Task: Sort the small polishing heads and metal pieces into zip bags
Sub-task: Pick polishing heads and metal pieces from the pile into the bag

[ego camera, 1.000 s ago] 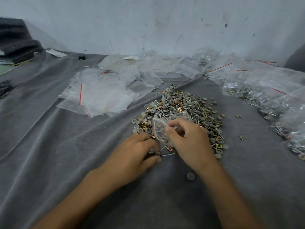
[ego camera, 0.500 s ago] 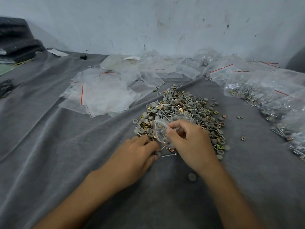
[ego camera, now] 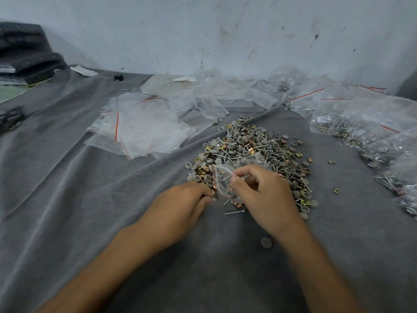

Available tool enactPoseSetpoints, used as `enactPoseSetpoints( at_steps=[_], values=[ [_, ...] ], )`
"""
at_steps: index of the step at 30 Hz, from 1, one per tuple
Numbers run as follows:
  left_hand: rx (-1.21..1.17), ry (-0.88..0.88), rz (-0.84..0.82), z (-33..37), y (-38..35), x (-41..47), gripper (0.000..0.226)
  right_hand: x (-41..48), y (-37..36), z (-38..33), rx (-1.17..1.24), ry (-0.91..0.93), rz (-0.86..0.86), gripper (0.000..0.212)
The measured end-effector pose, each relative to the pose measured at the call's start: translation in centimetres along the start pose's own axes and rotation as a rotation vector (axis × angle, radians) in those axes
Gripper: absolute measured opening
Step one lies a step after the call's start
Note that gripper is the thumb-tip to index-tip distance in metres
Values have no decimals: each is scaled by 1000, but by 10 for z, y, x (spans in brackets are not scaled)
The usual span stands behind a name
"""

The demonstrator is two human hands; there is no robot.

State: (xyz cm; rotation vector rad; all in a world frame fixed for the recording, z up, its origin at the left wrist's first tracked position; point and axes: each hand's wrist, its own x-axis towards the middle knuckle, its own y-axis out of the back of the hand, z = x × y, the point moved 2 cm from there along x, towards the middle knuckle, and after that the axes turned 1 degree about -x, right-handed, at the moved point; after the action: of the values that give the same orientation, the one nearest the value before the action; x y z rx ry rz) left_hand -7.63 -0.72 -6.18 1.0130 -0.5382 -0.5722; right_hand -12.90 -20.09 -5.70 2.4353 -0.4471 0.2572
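Left hand (ego camera: 180,205) had crept up toward the zip bag (ego camera: 222,180) mouth, fingers curled; couldn't tell if it'd pinched a piece. Right hand (ego camera: 264,195) kept pinching the bag open at the pile's (ego camera: 248,147) 7 o'clock edge. Next drop-in looked close.

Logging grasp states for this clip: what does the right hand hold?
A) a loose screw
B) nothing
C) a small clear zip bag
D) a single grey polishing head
C: the right hand pinches a small clear zip bag with thumb and fingers, over the near edge of the pile.
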Motion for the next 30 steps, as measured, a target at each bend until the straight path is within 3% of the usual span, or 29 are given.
enactPoseSetpoints(
  at_steps=[6, 10, 20, 30],
  values=[
    [-275, 55, 229, -6, 17, -5, 11, 1, -1, 1, -5, -8, -11, 8],
    [-334, 30, 315, 2, 13, -4, 11, 0, -5, 0, -13, 2, -32, 9],
    [-304, 10, 281, -3, 3, 6, 5, -3, -8, -3, -18, 32, -65, 11],
    [-425, -74, 409, 6, 7, 5, 10, -3, -6, -3, 1, 28, -62, 12]
  ],
)
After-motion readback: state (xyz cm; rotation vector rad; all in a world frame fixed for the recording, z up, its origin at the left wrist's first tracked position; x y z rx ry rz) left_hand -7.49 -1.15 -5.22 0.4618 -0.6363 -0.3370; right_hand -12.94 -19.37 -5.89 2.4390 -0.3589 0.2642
